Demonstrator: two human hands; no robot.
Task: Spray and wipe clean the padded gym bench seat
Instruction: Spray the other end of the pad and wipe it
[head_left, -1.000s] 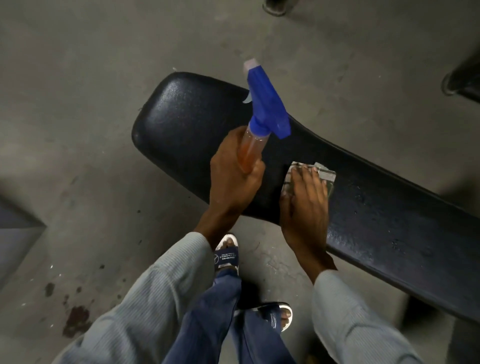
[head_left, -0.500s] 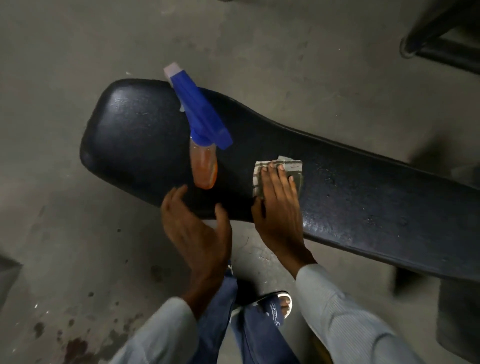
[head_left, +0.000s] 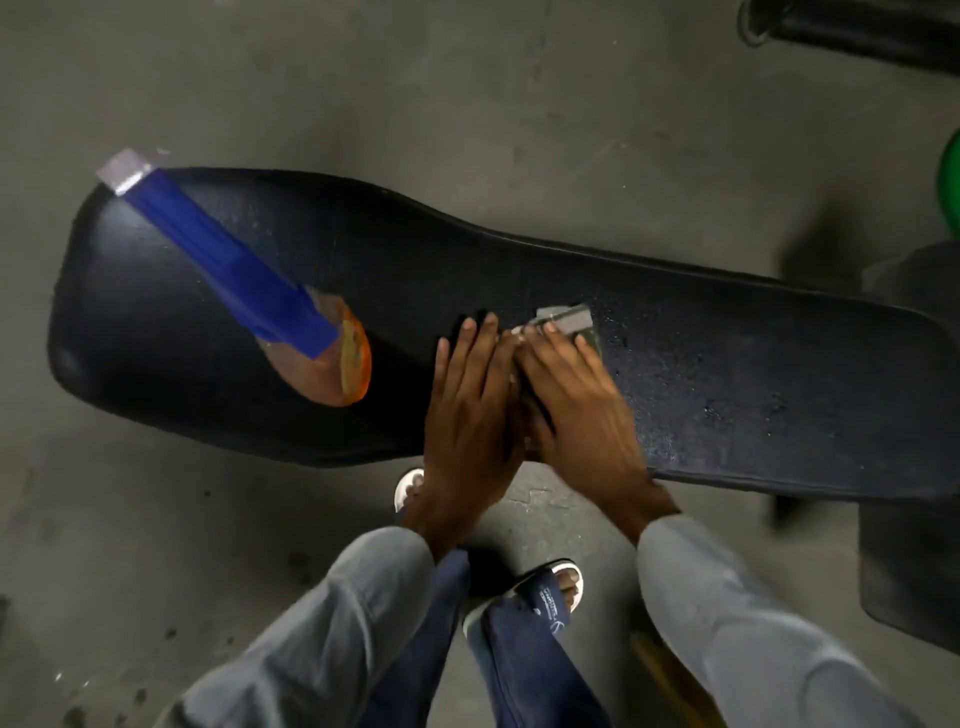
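Pressing cloth (head_left: 566, 319) flat under right hand (head_left: 582, 415) mid-bench (head_left: 779, 384), fingers straight; left hand (head_left: 467, 410) alongside, fingers straight, holding nothing. Bench long axis runs left-right. Bottle (head_left: 291, 312) stands on left end, nearer left hand.

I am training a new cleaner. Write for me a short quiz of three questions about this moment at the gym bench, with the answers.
1. True or false: the spray bottle stands on the bench seat with no hand on it.
2. Which lies under the right hand? A) the cloth B) the bottle C) nothing
3. Fill in: the left hand lies with straight fingers beside the ____ hand.

Key: 1 true; 2 A; 3 right.
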